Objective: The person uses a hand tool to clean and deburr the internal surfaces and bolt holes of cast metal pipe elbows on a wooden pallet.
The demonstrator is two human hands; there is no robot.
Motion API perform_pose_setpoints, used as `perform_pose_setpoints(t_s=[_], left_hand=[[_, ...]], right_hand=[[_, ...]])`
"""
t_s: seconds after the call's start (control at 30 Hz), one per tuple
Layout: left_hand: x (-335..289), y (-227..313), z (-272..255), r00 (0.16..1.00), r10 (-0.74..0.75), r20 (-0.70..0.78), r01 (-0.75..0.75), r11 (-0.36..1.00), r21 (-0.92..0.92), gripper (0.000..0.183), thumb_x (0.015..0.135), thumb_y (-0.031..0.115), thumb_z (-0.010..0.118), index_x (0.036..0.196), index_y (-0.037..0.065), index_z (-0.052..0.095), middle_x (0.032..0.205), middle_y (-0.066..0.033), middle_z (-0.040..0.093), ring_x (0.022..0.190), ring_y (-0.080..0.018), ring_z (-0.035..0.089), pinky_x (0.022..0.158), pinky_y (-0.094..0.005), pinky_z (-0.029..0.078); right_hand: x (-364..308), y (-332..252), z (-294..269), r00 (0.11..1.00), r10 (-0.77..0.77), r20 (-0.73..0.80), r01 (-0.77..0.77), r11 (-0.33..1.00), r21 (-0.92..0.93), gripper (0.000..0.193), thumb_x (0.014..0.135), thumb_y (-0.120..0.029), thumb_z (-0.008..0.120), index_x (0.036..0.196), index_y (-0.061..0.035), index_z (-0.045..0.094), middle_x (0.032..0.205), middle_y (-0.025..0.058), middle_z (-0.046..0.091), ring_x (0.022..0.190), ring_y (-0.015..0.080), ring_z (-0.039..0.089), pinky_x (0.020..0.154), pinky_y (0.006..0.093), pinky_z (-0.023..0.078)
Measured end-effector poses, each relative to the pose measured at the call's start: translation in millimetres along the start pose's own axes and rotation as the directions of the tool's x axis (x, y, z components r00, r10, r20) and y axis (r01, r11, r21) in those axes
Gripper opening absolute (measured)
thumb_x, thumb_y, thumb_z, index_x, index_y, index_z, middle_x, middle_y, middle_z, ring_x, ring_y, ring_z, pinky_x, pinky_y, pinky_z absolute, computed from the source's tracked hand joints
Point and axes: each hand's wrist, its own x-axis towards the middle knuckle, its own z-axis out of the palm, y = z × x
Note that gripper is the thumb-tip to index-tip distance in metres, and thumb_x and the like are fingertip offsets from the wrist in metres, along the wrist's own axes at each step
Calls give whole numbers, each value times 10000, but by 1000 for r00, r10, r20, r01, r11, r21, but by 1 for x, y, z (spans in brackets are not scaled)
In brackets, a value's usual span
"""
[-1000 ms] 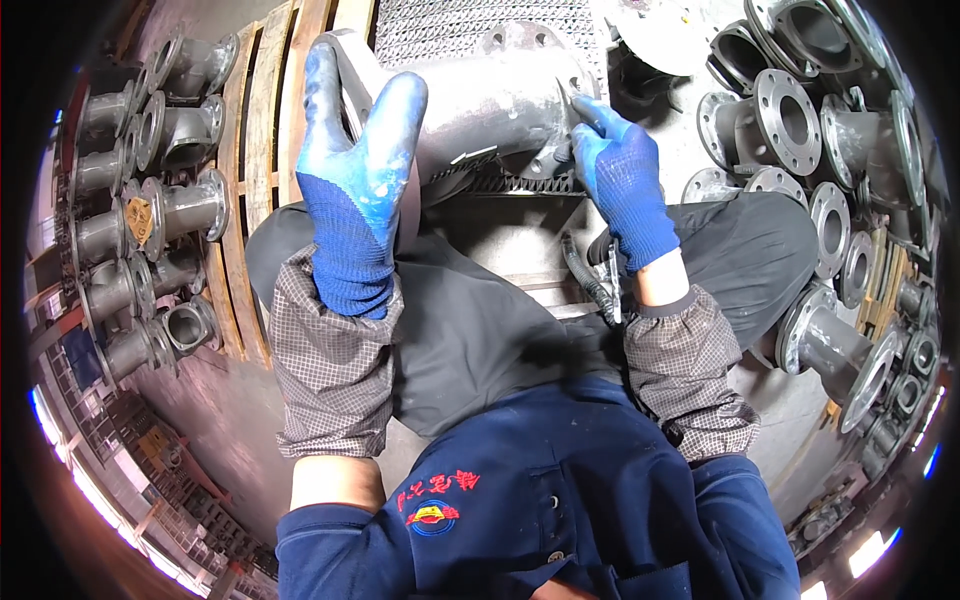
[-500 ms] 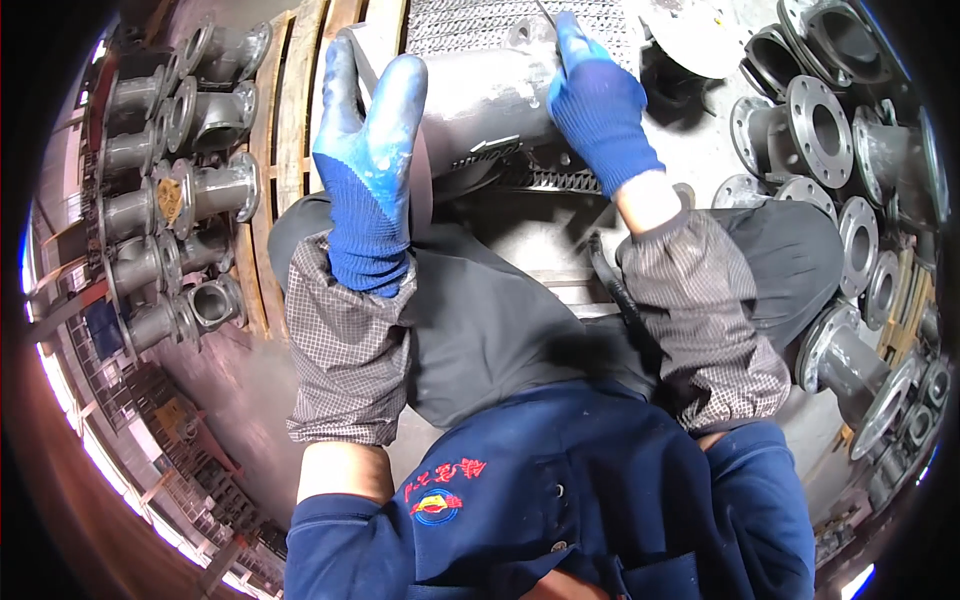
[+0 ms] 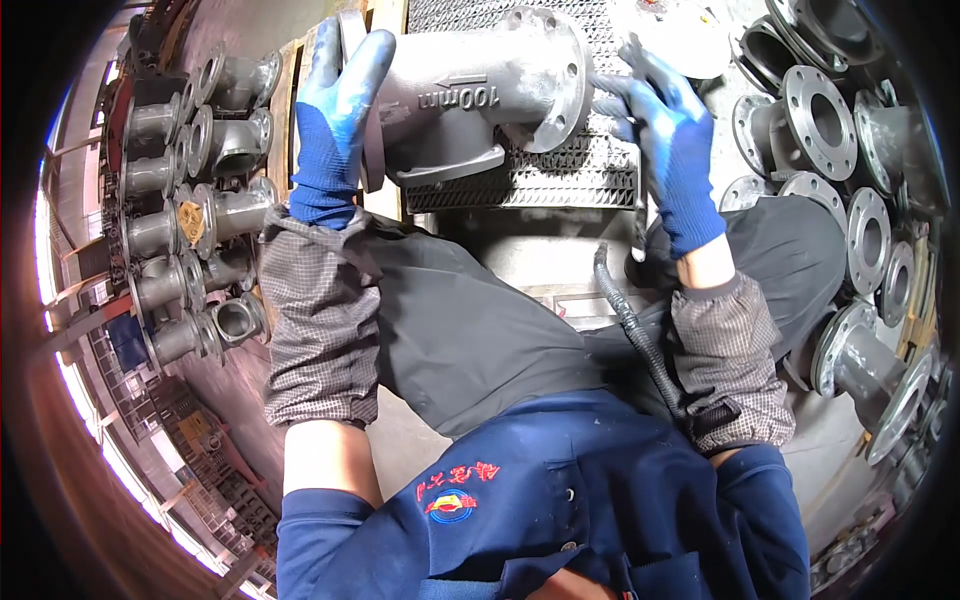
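Note:
A grey cast flanged pipe tee (image 3: 450,90) lies across a metal grating, its side branch toward me and raised markings on its body. My left hand (image 3: 340,105), in a blue coated glove, straddles the tee's left flange, thumb on one side and fingers on the other. My right hand (image 3: 665,135), gloved alike, is beside the right flange (image 3: 568,85) with its fingers stretched toward it and spread; no object shows in them. A thin metal rod (image 3: 640,215) stands below that hand, next to its wrist. Whether the fingertips touch the flange I cannot tell.
The ridged metal grating (image 3: 560,185) sits before my knees. A dark corrugated hose (image 3: 640,335) runs by my right leg. Several flanged pipe fittings (image 3: 155,235) are stacked at left; more flanged fittings (image 3: 820,120) crowd the right. A whitish round surface (image 3: 690,45) lies beyond my right hand.
The tee has turned, bringing its raised markings and branch into view. My right hand has come off its right end and moved right, fingers opening. My left hand has shifted slightly left with the flange.

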Motion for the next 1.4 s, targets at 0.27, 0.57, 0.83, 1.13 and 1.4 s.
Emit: perform_pose_setpoints(t_s=[0.27,0.57,0.83,1.13,1.4], left_hand=[[22,-21,16,991,126,-47,-118,981,154,389,898,54,489,1282,101,516,1240,-169,555,1187,-357,499,1019,-382,386],[42,-38,25,877,-479,-19,423,792,-439,362,922,134,499,1277,65,517,1261,-135,543,1155,-254,524,1017,-335,389],[54,-44,22,846,-532,-37,444,741,-503,362,932,153,482,1275,43,513,1263,-139,536,1149,-248,523,996,-329,405],[54,8,19,600,-744,293,509,72,-858,653,827,253,668,1339,-43,390,1201,-151,543,1046,-216,551,905,-305,444],[34,46,31,776,-611,156,592,620,-515,862,726,260,725,1405,-18,272,1276,-216,502,1181,-221,502,980,-276,406]], right_hand=[[6,102,62,902,-430,-17,374,803,-465,349,848,-28,517,1196,-43,532,1061,188,607,921,297,618,727,360,516],[40,30,42,964,-226,-140,237,969,73,398,913,-11,436,1307,22,398,1128,195,590,895,216,635,641,243,516],[39,130,55,937,-343,-60,304,890,-340,386,921,-42,450,1307,-56,462,1025,96,638,750,98,611,594,203,479],[59,-32,29,955,-262,138,293,903,-313,323,937,-158,455,1212,-5,531,932,81,685,603,61,544,554,161,417],[75,-66,35,930,-168,328,281,898,-337,293,912,-229,506,1075,-15,621,864,89,680,683,111,638,565,183,461]])
